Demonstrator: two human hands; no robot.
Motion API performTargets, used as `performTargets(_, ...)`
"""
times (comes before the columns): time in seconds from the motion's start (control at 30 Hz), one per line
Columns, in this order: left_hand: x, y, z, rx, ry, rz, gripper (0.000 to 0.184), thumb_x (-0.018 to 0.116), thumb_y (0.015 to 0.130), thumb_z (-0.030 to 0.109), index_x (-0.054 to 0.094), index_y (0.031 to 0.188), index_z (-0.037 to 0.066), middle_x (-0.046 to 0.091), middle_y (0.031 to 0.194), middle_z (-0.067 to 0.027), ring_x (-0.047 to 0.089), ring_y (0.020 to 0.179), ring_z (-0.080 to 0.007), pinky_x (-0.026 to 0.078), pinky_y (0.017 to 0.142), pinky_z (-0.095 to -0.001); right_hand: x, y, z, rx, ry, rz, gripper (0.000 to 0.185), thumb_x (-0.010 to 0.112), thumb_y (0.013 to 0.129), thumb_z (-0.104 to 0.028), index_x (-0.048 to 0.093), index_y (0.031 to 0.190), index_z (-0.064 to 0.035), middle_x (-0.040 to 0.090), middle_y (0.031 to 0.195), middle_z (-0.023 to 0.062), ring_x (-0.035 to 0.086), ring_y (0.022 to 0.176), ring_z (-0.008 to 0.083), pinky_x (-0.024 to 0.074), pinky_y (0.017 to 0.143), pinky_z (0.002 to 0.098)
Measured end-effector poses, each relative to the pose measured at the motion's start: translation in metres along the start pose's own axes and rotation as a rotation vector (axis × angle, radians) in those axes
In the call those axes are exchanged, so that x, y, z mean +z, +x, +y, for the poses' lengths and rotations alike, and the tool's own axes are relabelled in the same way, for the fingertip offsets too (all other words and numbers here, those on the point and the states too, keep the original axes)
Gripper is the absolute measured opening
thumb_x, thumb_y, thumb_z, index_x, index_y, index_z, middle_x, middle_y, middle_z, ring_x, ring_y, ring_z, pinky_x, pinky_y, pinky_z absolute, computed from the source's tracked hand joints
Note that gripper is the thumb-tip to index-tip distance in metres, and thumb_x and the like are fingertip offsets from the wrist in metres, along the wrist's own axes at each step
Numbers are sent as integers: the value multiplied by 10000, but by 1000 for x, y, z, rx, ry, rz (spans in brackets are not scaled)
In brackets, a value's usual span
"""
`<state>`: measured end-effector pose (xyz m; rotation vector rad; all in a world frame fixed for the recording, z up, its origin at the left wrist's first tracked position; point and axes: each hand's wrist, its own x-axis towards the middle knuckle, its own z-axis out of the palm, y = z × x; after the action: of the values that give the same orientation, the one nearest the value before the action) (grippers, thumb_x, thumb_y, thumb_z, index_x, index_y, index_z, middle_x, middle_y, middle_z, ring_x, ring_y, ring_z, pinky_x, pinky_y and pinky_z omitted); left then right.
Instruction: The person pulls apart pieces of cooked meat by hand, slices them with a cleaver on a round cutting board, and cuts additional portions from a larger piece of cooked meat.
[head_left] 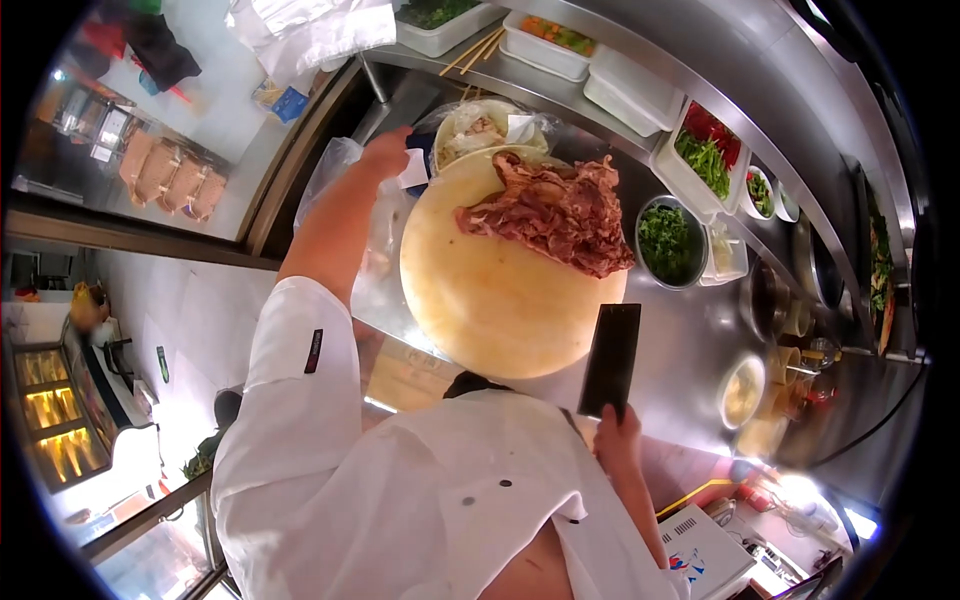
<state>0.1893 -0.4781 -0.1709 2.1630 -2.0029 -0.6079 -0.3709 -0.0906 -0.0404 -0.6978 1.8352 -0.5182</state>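
– right hand (618,440)?
– wrapped firmly round the handle end of the cleaver (611,355), beside the round chopping board (500,310). best to hold the blade low and steady.
– left hand (388,155)?
– stretched out near the plastic bag (382,250); cannot tell how spread, or whether gripping anything. wise to bring fingertips nowhere near the edge.
– and the meat (560,215)?
– heaped on the board's far side, apart from the blade.
– farther out?
– greens (667,243) in a bowl on the table (670,330), just right of the board.

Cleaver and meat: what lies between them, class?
In the head view, only a bare strip of the round chopping board lies between the cleaver and the meat.
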Motion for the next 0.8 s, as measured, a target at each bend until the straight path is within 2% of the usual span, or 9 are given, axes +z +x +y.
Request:
performTargets(0.07, 4, 9, -14, -9, -87, 33, 633, 677, 914, 128, 509, 1524, 130, 728, 1300, -179, 676, 1237, -374, 551, 1034, -472, 0, 0, -1, 14, -32, -7, 206, 605, 1095, -238, 562, 1047, -43, 516, 675, 13, 506, 500, 125, 426, 435, 316)
performTargets(0.17, 15, 14, -27, 98, 44, 537, 548, 684, 884, 102, 606, 1426, 117, 736, 1255, -168, 656, 1237, -387, 549, 1021, -484, -1, 0, -6, 14, -63, -27, 206, 616, 1088, -239, 570, 1062, -39, 526, 693, 17, 507, 507, 129, 426, 445, 314)
performTargets(0.27, -11, 4, -13, -48, 38, 578, 397, 661, 864, 73, 704, 1258, 83, 733, 1221, -157, 644, 1206, -402, 548, 993, -500, -1, -3, -8, 21, -79, -34, 200, 616, 1086, -231, 575, 1066, -37, 537, 696, 19, 504, 504, 124, 421, 448, 313)
performTargets(0.37, -13, -13, -17, 43, -5, 576, 292, 628, 855, 70, 746, 1123, 66, 719, 1222, -153, 653, 1137, -397, 552, 963, -497, -1, 1, -5, -20, -119, -29, 198, 618, 1085, -231, 580, 1071, -37, 544, 694, 19, 506, 506, 121, 417, 449, 316)
performTargets(0.47, 2, -46, -2, 287, 150, 308, 334, 621, 853, 86, 732, 1168, 70, 713, 1261, -138, 627, 1237, -386, 502, 1067, -505, 1, 7, -2, -74, -135, -16, 202, 626, 1081, -235, 582, 1073, -38, 546, 687, 19, 507, 508, 118, 412, 451, 319)
performTargets(0.57, 31, -75, 18, 415, 455, 191, 387, 644, 837, 101, 724, 1215, 85, 718, 1248, -128, 562, 1363, -370, 397, 1185, -524, 5, 7, -16, -54, -136, -21, 227, 618, 1087, -258, 591, 1020, -43, 540, 635, 15, 517, 481, 122, 414, 440, 328)
performTargets(0.67, 47, -88, 24, 381, 408, 140, 422, 652, 843, 110, 706, 1261, 90, 718, 1245, -122, 487, 1453, -369, 304, 1246, -552, 2, 13, -13, -35, -213, -23, 264, 628, 1078, -289, 610, 989, -40, 582, 631, 54, 571, 499, 164, 456, 476, 361)
performTargets(0.7, 28, -104, 47, 347, 436, 140, 389, 585, 892, 90, 716, 1259, 88, 713, 1307, -121, 472, 1476, -360, 334, 1238, -536, 1, 17, -5, -32, -248, -20, 275, 636, 1071, -299, 617, 987, -38, 604, 642, 75, 596, 515, 184, 476, 497, 376)
performTargets(0.8, 19, -133, 69, 429, 224, 313, 403, 669, 871, 115, 686, 1272, 70, 707, 1227, -136, 565, 1343, -361, 422, 1155, -505, 1, 24, 16, -315, -469, 69, 325, 652, 1045, -335, 635, 975, -18, 678, 716, 165, 684, 630, 308, 537, 609, 441)
